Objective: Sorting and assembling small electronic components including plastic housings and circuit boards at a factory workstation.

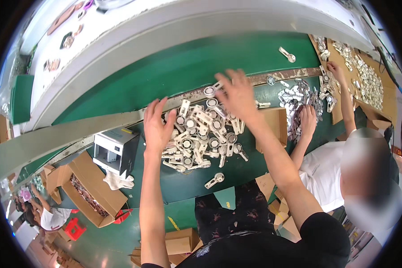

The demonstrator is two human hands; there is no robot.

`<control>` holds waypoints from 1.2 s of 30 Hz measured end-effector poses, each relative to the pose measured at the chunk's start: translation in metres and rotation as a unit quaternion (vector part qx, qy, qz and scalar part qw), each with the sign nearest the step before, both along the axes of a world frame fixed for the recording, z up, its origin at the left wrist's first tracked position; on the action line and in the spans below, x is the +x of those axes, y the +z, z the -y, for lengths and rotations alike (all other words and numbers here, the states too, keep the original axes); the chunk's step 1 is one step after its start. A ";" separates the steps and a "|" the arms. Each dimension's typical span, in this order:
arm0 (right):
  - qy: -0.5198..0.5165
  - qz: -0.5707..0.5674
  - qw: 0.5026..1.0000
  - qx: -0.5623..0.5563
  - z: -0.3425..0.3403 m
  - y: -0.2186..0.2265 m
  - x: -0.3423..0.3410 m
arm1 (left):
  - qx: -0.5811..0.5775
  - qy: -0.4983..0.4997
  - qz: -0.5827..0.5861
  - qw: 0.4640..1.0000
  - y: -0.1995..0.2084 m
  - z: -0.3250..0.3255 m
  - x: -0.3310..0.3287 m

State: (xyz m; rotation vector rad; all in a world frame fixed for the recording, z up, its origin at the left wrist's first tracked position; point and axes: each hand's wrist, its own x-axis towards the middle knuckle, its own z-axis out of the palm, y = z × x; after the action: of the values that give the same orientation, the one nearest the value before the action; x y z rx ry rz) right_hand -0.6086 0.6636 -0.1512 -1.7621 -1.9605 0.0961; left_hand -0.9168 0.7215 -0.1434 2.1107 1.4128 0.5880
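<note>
A heap of small white parts (187,144), each with a round ringed head and a short flat handle, lies on the green worktable between my hands. My left hand (158,127) is at the heap's left edge, fingers spread and nothing visible in them. At the far right side of the heap, my right hand (239,98) is slightly blurred, its fingers apart. Close to its fingertips is one white part with a round head (209,91); whether they touch cannot be made out. A single white part (215,180) lies apart, nearer to me.
A metal rail (174,102) runs behind the heap, with a green belt (165,76) beyond. Left stand a white-and-black device (115,149) and an open carton (90,190). Right are a cardboard box (274,127), a pile of silvery parts (295,100) and a co-worker's hands (307,119).
</note>
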 end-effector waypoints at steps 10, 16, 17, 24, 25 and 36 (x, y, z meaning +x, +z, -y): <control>-0.118 -0.006 0.989 -0.084 0.072 -0.033 -0.029 | 0.012 -0.251 -0.036 0.967 -0.024 0.004 0.104; -0.064 -0.054 0.992 -0.092 0.097 -0.024 -0.013 | 0.044 -0.266 -0.039 0.962 -0.017 0.032 0.066; -0.071 -0.109 0.987 -0.089 0.095 -0.014 -0.009 | 0.031 -0.264 -0.041 0.963 -0.010 0.034 0.059; -0.118 -0.088 0.981 -0.126 0.069 0.002 0.051 | -0.005 -0.194 0.008 0.981 -0.007 0.040 0.065; -0.078 -0.050 0.987 -0.129 0.066 -0.003 0.050 | 0.020 -0.154 0.027 0.988 -0.008 0.039 0.071; -0.006 -0.041 0.997 -0.065 0.054 -0.033 0.061 | 0.019 -0.143 -0.077 0.987 -0.022 0.024 0.113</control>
State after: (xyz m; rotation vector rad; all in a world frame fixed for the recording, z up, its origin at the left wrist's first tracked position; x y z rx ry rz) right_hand -0.5475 0.6098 -0.1846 -1.8201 -1.9236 0.2936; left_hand -0.8037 0.6974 -0.1659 2.3762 1.1510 0.3472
